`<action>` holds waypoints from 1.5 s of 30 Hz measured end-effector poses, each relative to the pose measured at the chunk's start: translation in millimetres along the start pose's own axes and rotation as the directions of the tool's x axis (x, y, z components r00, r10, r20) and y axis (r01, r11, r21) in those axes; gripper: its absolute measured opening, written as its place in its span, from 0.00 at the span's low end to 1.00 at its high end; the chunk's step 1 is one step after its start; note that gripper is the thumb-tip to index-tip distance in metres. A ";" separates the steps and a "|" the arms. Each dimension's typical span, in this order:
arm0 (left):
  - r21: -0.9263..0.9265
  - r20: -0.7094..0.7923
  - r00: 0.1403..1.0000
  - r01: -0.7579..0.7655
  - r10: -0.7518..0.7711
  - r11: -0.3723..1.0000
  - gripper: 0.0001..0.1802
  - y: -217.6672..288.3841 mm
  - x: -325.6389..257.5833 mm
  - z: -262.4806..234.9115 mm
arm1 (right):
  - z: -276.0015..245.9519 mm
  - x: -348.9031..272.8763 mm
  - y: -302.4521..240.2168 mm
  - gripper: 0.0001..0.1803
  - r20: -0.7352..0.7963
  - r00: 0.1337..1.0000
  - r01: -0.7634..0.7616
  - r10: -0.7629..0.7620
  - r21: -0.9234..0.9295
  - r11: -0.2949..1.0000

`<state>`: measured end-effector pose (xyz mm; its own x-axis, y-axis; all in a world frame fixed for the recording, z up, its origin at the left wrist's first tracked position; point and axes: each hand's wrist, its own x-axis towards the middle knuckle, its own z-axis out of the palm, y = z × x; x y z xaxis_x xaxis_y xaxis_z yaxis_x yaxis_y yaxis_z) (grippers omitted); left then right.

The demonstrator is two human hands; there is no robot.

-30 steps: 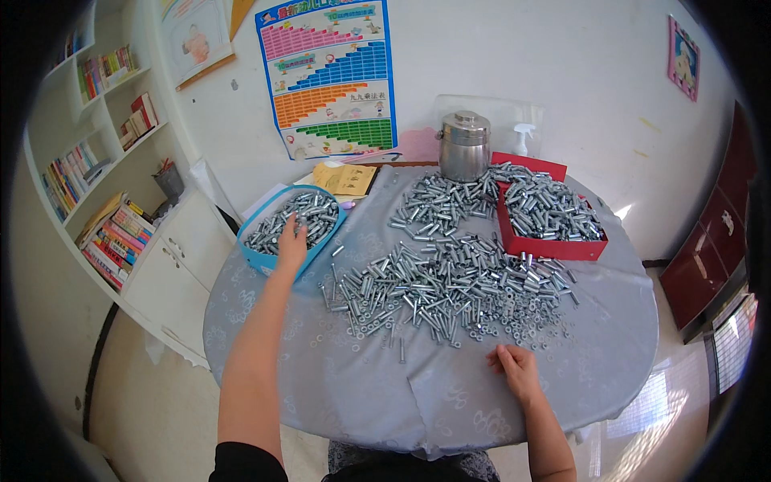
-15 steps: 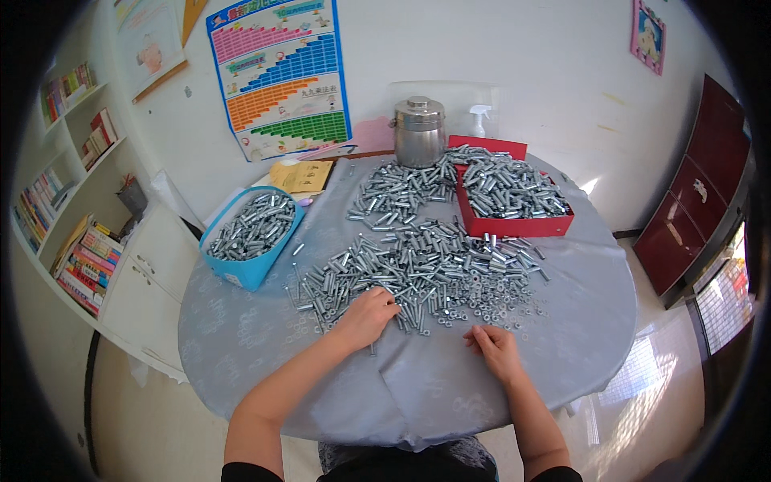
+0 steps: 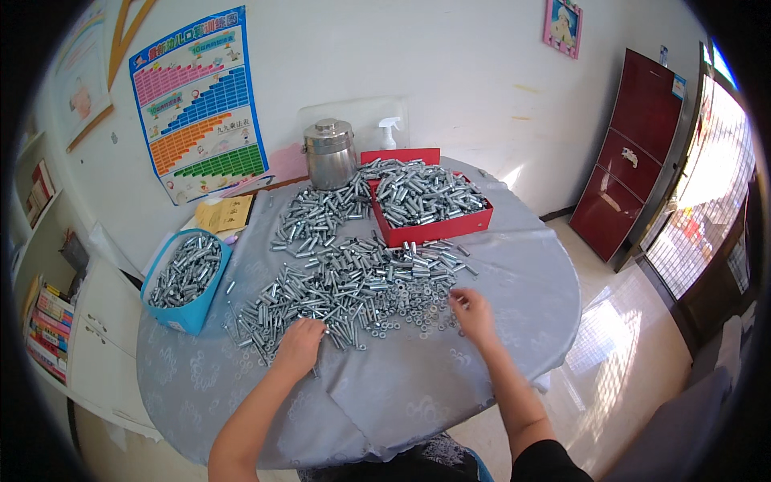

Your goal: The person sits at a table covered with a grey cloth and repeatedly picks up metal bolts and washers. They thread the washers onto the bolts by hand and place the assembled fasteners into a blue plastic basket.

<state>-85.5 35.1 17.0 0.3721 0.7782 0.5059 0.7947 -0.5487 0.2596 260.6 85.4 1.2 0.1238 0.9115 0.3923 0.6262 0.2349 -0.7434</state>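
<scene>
A wide heap of silvery metal bolts and sleeves covers the middle of the grey-clothed table. Loose nuts and washers spread along its right front side. At the heap's near left edge is my left hand, its fingers curled and pinched among the bolts; a shiny bit shows by the fingertips, but what they grip is unclear. A single bolt shows just below this hand. Over the right rim of the washers, my right hand has thumb and forefinger drawn together; anything between them is too small to make out.
A blue basket full of metal sleeves stands at left. Behind the heap, a red box overflows with metal pieces, beside a steel canister and a white spray bottle. Yellow paper lies at the back left.
The view has swung to the right. My right hand has moved away from me, from the table's near part to the right edge of the washers. My left hand stays at the bolts.
</scene>
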 end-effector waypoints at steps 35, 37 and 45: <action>-0.798 0.256 0.815 0.482 -0.521 0.362 0.10 79.0 -10.9 48.8 | 31.2 -55.5 -71.1 0.12 0.414 0.831 0.228 -0.372 0.355 0.906; -0.815 0.190 0.845 0.420 -0.500 0.400 0.11 83.5 -9.3 52.5 | 31.7 -57.4 -71.7 0.13 0.409 0.811 0.279 -0.418 0.358 0.891; -0.842 0.407 0.778 0.523 -0.480 0.134 0.10 101.1 -9.3 51.4 | 39.8 -68.7 -79.3 0.13 0.436 0.798 0.221 -0.416 0.431 0.875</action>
<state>16.1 -12.0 -3.8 0.1032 0.9925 -0.0655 -0.1023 0.0761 0.9918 171.8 17.6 11.5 -0.4971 0.7771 0.3859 0.2439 0.5520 -0.7974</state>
